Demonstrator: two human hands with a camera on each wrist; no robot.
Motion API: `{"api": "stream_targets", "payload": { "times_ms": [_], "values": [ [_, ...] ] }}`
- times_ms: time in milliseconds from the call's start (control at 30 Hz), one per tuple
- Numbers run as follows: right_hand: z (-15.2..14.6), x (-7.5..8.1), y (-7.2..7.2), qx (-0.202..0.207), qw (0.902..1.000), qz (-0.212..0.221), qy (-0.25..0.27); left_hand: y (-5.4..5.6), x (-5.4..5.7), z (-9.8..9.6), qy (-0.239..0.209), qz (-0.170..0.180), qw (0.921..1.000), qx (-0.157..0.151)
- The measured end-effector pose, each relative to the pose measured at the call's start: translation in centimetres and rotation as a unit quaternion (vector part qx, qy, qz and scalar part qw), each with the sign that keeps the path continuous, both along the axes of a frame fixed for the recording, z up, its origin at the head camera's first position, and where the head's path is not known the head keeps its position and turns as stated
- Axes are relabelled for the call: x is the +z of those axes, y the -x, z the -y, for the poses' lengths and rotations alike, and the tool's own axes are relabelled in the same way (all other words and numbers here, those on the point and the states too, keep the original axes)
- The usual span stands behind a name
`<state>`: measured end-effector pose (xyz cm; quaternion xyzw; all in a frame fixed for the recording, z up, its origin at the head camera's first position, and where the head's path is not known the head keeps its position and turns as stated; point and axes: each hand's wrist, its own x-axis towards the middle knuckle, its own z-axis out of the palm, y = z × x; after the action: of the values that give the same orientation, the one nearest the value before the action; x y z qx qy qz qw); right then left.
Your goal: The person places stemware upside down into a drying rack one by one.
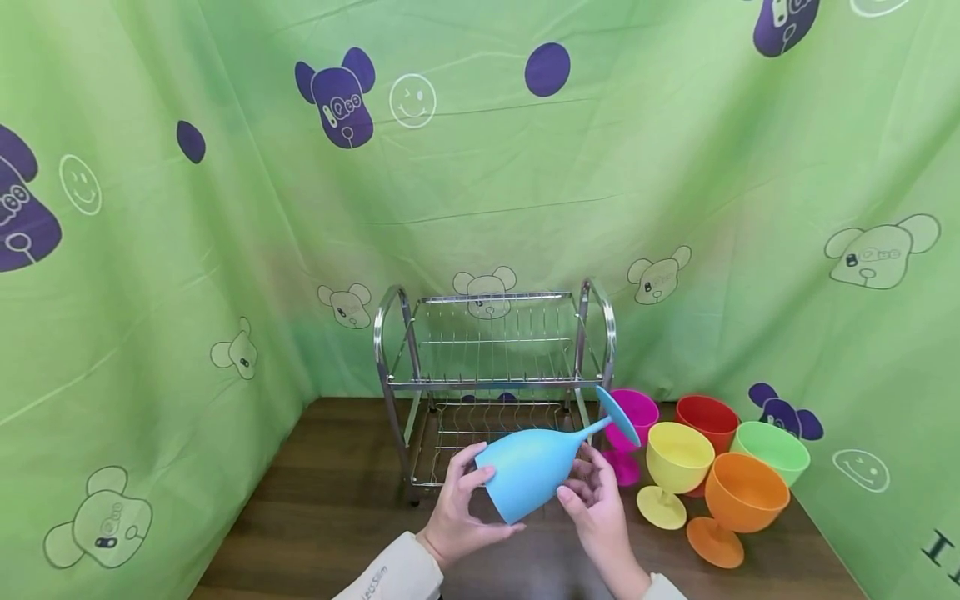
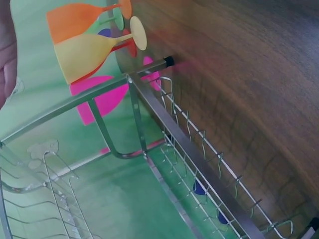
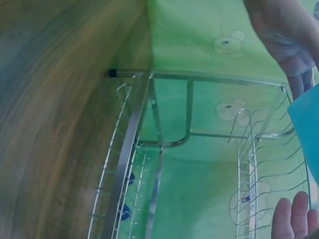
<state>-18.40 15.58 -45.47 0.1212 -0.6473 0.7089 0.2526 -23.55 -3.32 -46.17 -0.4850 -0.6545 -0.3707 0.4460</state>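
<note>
A blue plastic goblet (image 1: 531, 471) is held tilted in front of the rack, its rim toward the lower left and its stem and foot toward the upper right. My left hand (image 1: 468, 512) grips it at the rim end, thumb and fingers curled round the bowl. At the stem end, my right hand (image 1: 597, 508) has its thumb and bent fingers about the bottom of the bowl. Part of the blue bowl (image 3: 308, 132) shows at the edge of the right wrist view, close to the right hand's fingertips (image 3: 297, 211).
A two-tier metal dish rack (image 1: 480, 385) stands at the back of the wooden table (image 1: 300, 500). To the right are upright goblets: magenta (image 1: 633, 414), red (image 1: 708, 414), yellow (image 1: 678, 462), green (image 1: 776, 450) and orange (image 1: 746, 496). Green printed cloth (image 1: 480, 192) surrounds the table.
</note>
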Motion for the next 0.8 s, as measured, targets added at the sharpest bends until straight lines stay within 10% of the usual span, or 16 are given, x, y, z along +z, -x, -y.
{"api": "stream_targets", "payload": {
  "times_ms": [800],
  "values": [
    [2.4,2.8,0.7,0.000,0.9993,0.037,-0.002,1.1,-0.4,-0.3,-0.020,-0.022,0.9993,0.023]
  ]
}}
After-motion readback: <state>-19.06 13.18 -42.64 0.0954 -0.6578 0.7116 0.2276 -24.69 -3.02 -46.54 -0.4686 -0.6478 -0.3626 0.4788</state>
